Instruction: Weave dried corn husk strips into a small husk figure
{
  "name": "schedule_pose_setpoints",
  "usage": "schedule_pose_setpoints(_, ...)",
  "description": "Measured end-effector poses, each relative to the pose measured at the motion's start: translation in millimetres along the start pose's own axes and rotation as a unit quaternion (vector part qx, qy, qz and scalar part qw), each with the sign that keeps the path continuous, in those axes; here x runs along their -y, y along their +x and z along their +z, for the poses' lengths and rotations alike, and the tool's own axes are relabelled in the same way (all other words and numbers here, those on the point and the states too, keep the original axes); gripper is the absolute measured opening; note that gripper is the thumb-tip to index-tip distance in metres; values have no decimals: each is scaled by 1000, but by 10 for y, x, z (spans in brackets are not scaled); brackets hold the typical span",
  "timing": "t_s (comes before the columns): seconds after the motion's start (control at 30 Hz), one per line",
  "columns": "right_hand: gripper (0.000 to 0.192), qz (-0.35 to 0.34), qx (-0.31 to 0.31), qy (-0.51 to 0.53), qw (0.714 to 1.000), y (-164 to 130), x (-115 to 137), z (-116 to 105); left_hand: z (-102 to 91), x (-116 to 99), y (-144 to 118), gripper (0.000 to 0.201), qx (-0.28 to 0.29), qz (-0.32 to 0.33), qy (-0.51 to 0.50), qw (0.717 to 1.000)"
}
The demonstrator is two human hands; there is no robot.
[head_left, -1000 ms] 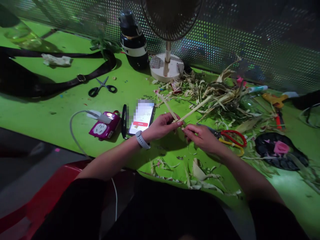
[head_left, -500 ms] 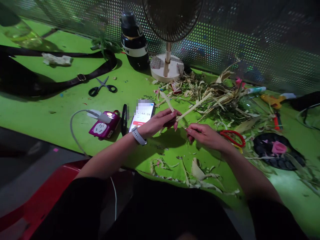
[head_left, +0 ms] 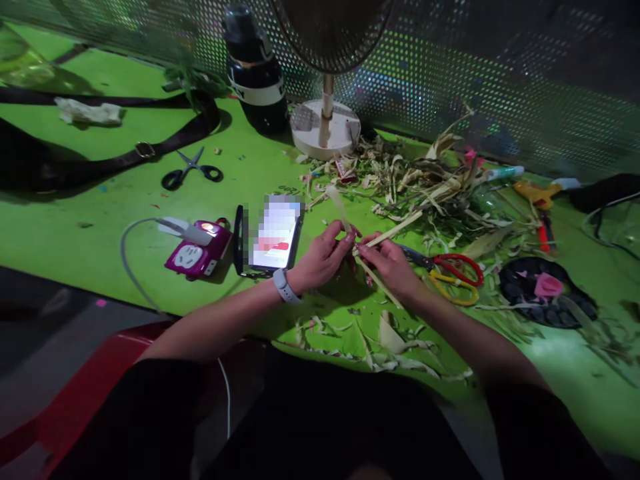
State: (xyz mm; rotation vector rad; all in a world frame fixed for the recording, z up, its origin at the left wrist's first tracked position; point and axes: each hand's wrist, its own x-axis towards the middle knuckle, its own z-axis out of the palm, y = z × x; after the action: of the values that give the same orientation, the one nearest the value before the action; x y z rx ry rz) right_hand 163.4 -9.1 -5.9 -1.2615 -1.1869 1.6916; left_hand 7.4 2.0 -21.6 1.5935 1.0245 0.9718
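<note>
Head camera shows us the pale leaf strips (head_left: 385,235) at the middle of the green table (head_left: 100,200), held just above its surface between our two hands. Our left hand (head_left: 323,260) closes its grip on the strips, fingertips pinched where one strip rises away from us and another runs off to the right. Our right hand (head_left: 393,263) meets it fingertip to fingertip, its grip also closed on the strips, with one strip slanting down toward us past the palm. A pale watch band (head_left: 284,285) circles the left wrist.

Just right of the right hand lie scissors with red and yellow handles (head_left: 453,273), touching the litter of dry leaves (head_left: 430,190) that spreads behind and to the right. More leaf trimmings (head_left: 395,343) lie on the table edge nearest us. Left of the left hand a phone (head_left: 273,233) stands propped, and beside it a magenta power adapter (head_left: 197,249) with a grey cable. Farther back sit small black scissors (head_left: 193,170), a dark strap (head_left: 125,157), a black bottle (head_left: 255,70) and the round base of a fan (head_left: 325,127), against a perforated metal screen (head_left: 500,80). A dark round dish with pink pieces (head_left: 545,290) lies well to the right.
</note>
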Motion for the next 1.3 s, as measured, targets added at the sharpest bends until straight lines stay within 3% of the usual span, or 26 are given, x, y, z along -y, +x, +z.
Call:
schedule_pose_setpoints(0.1,33,6,-17,20,1000,16,-10,7,25,31,-4,24,-52,44,62,996)
schedule_pose_setpoints(0.33,24,21,-29,107,994,50,-99,54,100,107,-23,29,-46,91,11,995)
schedule_pose_setpoints(0.5,28,40,-36,161,986,56,-103,113,120,155,-39,29,-72,120,45,989)
schedule_pose_setpoints(0.7,20,65,-13,131,989,42,-96,81,128,139,-14,29,-84,98,33,991)
schedule_pose_setpoints(0.8,18,44,-7,114,992,43,-96,29,93,89,9,31,-90,49,6,995)
schedule_pose_setpoints(0.9,22,-26,-45,85,995,64,-80,-56,40,13,19,37,-50,-44,-64,996)
schedule_pose_setpoints(1.0,25,-87,-98,36,991,93,-64,-130,15,-29,19,39,56,-95,-133,985)
schedule_pose_setpoints(1.07,28,-105,-111,-2,988,107,-64,-158,19,-20,21,38,95,-101,-150,979)
schedule_pose_setpoints(1.2,30,-136,-104,-75,982,117,-83,-184,29,28,36,33,107,-88,-126,982)
schedule_pose_setpoints(1.3,32,-131,-98,-71,984,114,-95,-191,12,22,43,30,139,-65,-105,983)
